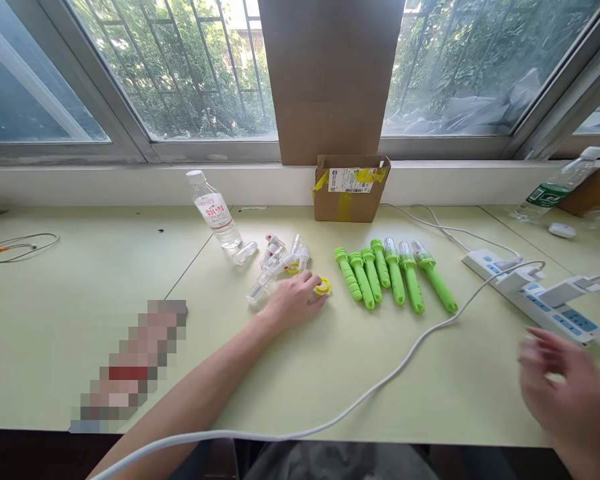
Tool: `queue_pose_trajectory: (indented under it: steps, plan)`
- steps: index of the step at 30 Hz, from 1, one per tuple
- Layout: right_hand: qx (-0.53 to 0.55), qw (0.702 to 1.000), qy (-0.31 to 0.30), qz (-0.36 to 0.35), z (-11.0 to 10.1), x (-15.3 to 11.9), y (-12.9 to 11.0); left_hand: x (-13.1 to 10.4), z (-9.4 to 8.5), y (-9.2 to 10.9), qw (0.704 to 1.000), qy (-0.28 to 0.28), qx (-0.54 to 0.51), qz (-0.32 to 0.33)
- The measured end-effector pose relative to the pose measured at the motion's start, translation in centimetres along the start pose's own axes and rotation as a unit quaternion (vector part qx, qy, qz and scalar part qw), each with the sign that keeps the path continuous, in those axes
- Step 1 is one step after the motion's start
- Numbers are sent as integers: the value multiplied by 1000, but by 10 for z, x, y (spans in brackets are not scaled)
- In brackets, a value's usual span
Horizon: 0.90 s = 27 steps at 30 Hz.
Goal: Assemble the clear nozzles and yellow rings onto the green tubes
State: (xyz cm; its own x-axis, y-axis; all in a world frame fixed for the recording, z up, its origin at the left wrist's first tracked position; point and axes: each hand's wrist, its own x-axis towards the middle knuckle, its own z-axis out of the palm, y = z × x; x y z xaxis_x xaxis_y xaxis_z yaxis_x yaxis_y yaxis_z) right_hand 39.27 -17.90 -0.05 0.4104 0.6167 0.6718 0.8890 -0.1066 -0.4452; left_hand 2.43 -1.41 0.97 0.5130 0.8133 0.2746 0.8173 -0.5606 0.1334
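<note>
My left hand (295, 300) rests low over the middle of the desk. Its thumb and forefinger close around a small yellow ring (323, 287). Just beyond and left of it lies a loose heap of clear plastic tubes (273, 267), some with red or white ends, and another yellow ring (293, 268) shows among them. To its right, several bright green ridged plastic handles (370, 280) lie in a row, some with clear tips. My right hand (565, 387) is at the right front of the desk, fingers curled and blurred by motion; whether it holds anything is unclear.
A white power strip (535, 293) with plugs lies at the right. Its white cable (410, 353) sweeps across the front of the desk. A small cardboard box (347, 200) and water bottle (217, 213) stand behind. Another bottle (555, 187) leans at far right.
</note>
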Motion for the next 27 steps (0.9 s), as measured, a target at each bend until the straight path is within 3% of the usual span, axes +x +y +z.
queue_pose_trajectory:
  steps: [3,5,9,12,15,22,27]
  plan:
    - [23,984,-84,-155,42,23,-32,-1,-1,0,1000,-13,9,21]
    - [9,969,-129,-210,67,38,-57,-1,-1,-1,999,-20,12,28]
    - [-21,951,-179,-251,111,65,-95,0,0,-2,999,-28,17,27]
    - [-78,944,-204,-248,133,76,-106,0,-1,-3,999,-30,19,25]
    - [-105,941,-210,-242,142,74,-108,0,-2,-2,999,-31,17,25]
    - [-150,934,-222,-236,139,57,-115,0,0,-2,999,-26,21,21]
    - [-202,920,-288,-174,143,57,-127,0,0,-2,999,-20,27,34]
